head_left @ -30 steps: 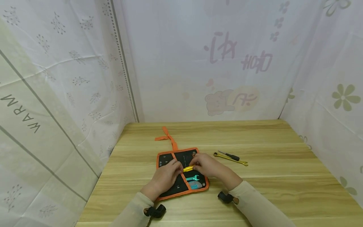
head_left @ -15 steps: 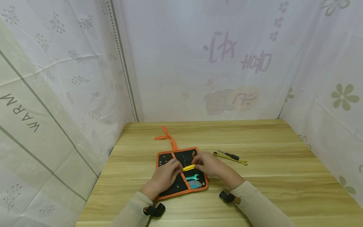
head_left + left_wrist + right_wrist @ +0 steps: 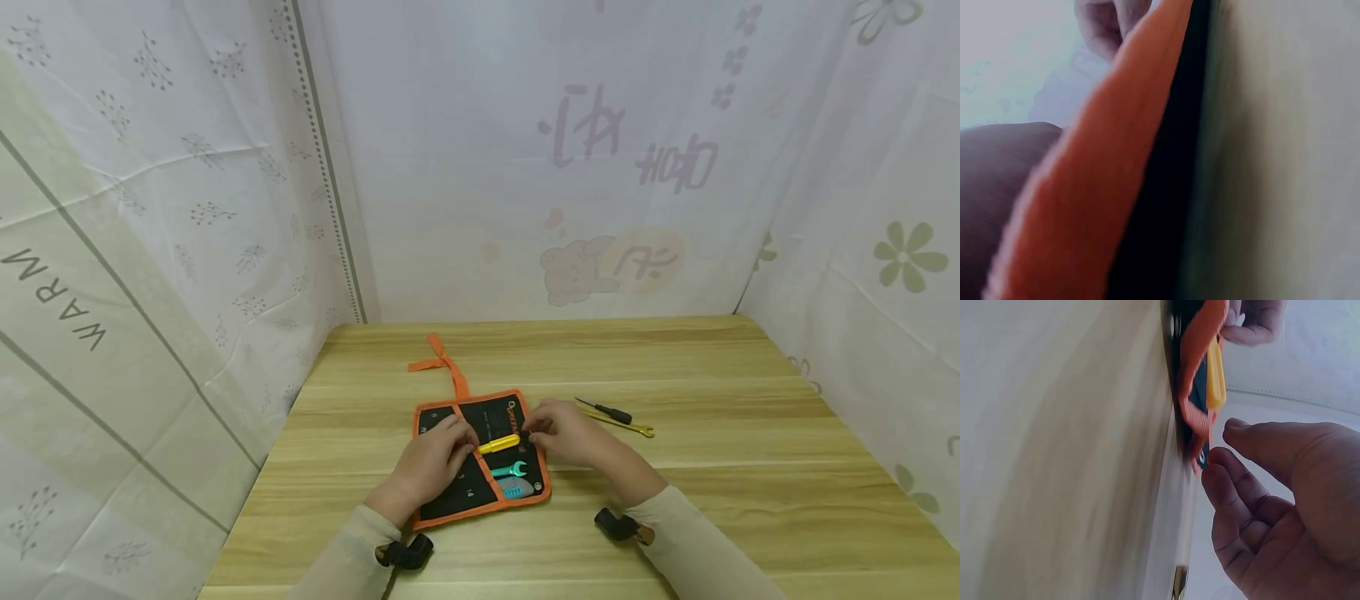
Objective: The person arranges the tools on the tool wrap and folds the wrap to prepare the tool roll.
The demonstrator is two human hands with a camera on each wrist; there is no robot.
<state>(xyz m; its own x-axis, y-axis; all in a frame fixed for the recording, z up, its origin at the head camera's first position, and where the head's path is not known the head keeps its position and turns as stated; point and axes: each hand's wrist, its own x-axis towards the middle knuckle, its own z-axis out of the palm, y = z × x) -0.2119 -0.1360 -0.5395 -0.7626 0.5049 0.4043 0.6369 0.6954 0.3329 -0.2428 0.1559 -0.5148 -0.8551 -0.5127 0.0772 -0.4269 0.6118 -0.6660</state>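
A black tool pouch [image 3: 495, 417] with orange trim lies unfolded on the table. My left hand [image 3: 431, 462] pinches the orange pocket edge along its middle. From that pocket sticks out a yellow tool handle [image 3: 499, 444], also visible in the right wrist view as a yellow handle [image 3: 1215, 375]; its other end is hidden. Just right of the handle is my right hand [image 3: 566, 432], thumb and fingers bent and apart, holding nothing. A teal open-end wrench [image 3: 510, 469] and a grey-and-blue tool [image 3: 516, 487] sit in pockets nearer me.
Right of the pouch lie a small black-handled screwdriver [image 3: 615, 414] and a gold wrench [image 3: 637, 429], partly hidden by my right hand. An orange tie strap [image 3: 453, 371] extends from the pouch's far edge. Printed curtains [image 3: 465, 208] surround the wooden table [image 3: 712, 517].
My right hand has let go of the yellow handle and moved a little to the right. The handle stays in the pocket. My left hand has shifted slightly left, still at the pocket edge.
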